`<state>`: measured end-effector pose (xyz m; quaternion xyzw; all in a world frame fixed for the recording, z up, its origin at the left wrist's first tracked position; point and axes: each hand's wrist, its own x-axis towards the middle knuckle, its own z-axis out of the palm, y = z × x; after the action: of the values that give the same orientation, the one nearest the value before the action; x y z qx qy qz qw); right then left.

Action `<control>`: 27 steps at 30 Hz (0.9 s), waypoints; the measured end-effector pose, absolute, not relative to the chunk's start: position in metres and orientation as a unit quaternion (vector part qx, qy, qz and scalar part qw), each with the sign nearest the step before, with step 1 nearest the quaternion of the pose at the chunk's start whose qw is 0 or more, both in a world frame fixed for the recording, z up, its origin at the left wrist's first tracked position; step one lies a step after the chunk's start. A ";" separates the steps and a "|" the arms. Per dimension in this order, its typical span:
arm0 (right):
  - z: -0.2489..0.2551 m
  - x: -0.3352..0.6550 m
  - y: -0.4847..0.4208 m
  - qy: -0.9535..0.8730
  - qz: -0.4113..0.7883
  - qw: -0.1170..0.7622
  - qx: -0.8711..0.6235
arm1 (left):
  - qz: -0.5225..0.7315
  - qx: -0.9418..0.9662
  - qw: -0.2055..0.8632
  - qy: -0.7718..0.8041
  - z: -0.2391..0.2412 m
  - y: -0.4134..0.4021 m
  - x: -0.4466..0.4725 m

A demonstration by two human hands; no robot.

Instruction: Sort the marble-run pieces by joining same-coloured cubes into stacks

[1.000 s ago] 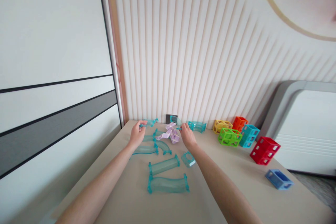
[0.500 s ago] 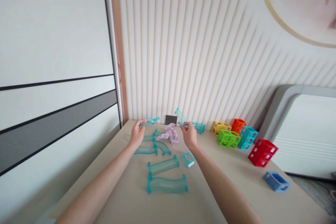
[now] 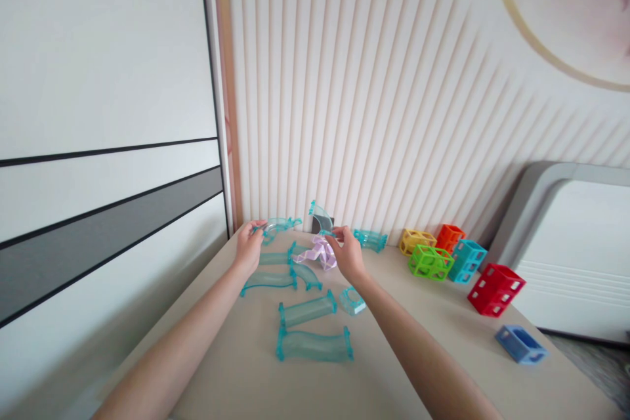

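Note:
At the back left of the table, my left hand [image 3: 250,246] is closed on the end of a clear teal curved track piece [image 3: 279,226]. My right hand [image 3: 347,249] pinches the lower end of another curved teal track piece [image 3: 319,215], which stands tilted upright before the wall socket. Between the hands lies a lilac twisted piece [image 3: 319,251]. Nearer me rest several teal track pieces, among them a straight one [image 3: 309,310] and a wavy one [image 3: 315,346]. A small teal square piece with a round hole [image 3: 351,300] sits beside my right forearm.
Open-frame blocks stand on the right: yellow [image 3: 416,241], green [image 3: 430,262], orange [image 3: 449,236], teal [image 3: 466,260], red [image 3: 496,289] and blue [image 3: 520,344]. Another teal piece [image 3: 371,240] lies by the ribbed wall [image 3: 344,92]. A white cabinet panel [image 3: 108,65] borders the left side.
My right hand has moved left with its curved track piece, now closer to the left hand. The left hand has shifted slightly left, and its piece has turned to show more of its curve.

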<state>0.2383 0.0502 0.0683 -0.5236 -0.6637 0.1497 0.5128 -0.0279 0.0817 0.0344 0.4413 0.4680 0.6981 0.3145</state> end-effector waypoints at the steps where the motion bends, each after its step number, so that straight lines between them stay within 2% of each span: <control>1: 0.070 0.237 0.050 -0.663 0.151 0.513 -0.524 | 0.705 0.434 0.321 0.459 0.039 0.082 -0.029; 11: 0.073 0.234 0.047 -0.671 0.161 0.511 -0.513 | 0.707 0.387 0.430 0.406 0.069 0.072 -0.033; 14: 0.078 0.233 0.042 -0.737 0.127 0.465 -0.474 | 0.670 0.380 0.487 0.412 0.068 0.064 -0.028; 20: 0.090 0.222 0.034 -0.879 -0.016 0.302 -0.368 | 0.628 0.376 0.557 0.393 0.067 0.046 -0.015; 25: 0.087 0.218 0.036 -0.898 -0.048 0.270 -0.344 | 0.610 0.402 0.556 0.396 0.060 0.041 -0.016; 27: 0.082 0.221 0.040 -0.882 -0.039 0.269 -0.385 | 0.632 0.386 0.541 0.399 0.055 0.041 -0.019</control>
<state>0.2210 0.0398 0.0822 -0.3849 -0.8820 -0.0392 0.2689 -0.0186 0.0414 0.0551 0.3858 0.3990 0.6318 0.5411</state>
